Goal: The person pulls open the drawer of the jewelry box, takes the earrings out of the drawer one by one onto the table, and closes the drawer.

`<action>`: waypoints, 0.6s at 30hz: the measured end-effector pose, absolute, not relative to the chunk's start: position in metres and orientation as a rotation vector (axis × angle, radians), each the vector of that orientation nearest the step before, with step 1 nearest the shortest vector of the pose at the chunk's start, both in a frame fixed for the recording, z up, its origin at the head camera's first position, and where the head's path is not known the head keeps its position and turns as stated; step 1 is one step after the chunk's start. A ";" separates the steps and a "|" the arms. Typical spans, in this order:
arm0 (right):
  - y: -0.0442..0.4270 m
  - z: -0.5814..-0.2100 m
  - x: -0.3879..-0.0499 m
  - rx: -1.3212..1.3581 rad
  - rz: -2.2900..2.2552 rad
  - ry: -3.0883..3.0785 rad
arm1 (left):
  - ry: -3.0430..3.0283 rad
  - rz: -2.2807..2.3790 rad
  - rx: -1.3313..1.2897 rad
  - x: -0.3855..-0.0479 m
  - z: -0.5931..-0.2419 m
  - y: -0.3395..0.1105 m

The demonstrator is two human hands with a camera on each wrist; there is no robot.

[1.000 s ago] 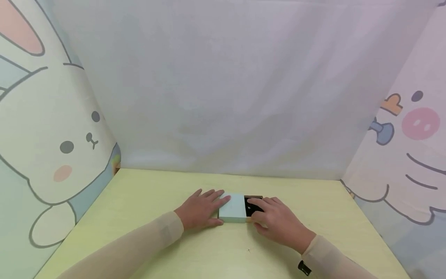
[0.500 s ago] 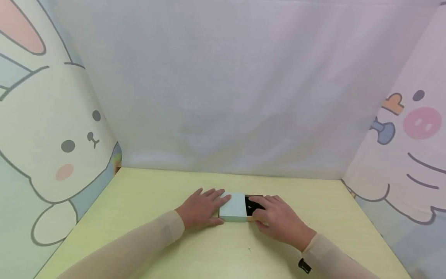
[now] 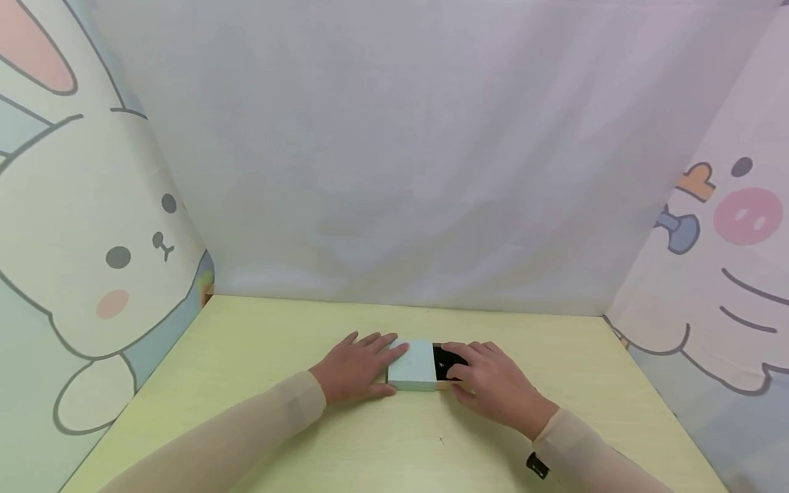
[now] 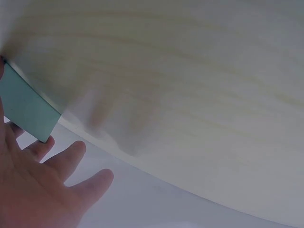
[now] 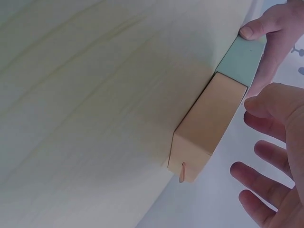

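Note:
A drawer-style box with a mint-green sleeve (image 3: 411, 364) and a peach inner tray (image 5: 209, 114) lies on the table. The tray sticks out to the right of the sleeve, its inside black with a tiny pale piece (image 3: 441, 365) in it. My left hand (image 3: 354, 372) holds the sleeve's left end, thumb on the near side, index finger on top, other fingers toward the far edge. My right hand (image 3: 499, 387) hovers at the tray, fingertips over its opening and loosely spread in the right wrist view. A pull tab (image 5: 182, 173) hangs from the tray's end.
A tiny light-coloured piece (image 3: 440, 439) lies on the pale wooden table (image 3: 296, 322) nearer to me. White cloth (image 3: 394, 171) rises behind the table, and printed cartoon cloths flank both sides. A black clip (image 3: 537, 465) shows by my right sleeve.
My right index finger and thumb have lifted and shifted slightly over the tray, parting a little. My left hand and the box have stayed in place.

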State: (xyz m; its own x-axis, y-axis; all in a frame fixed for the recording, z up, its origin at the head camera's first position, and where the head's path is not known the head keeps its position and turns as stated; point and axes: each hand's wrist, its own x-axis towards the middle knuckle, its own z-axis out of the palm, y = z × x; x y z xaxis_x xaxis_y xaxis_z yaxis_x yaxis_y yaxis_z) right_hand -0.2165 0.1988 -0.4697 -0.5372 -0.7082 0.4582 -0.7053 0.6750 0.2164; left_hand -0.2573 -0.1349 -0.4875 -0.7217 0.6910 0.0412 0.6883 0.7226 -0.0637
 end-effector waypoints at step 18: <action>0.203 -0.472 -0.222 1.072 -0.018 -2.382 | -2.857 0.038 -1.156 -0.254 -0.481 -0.134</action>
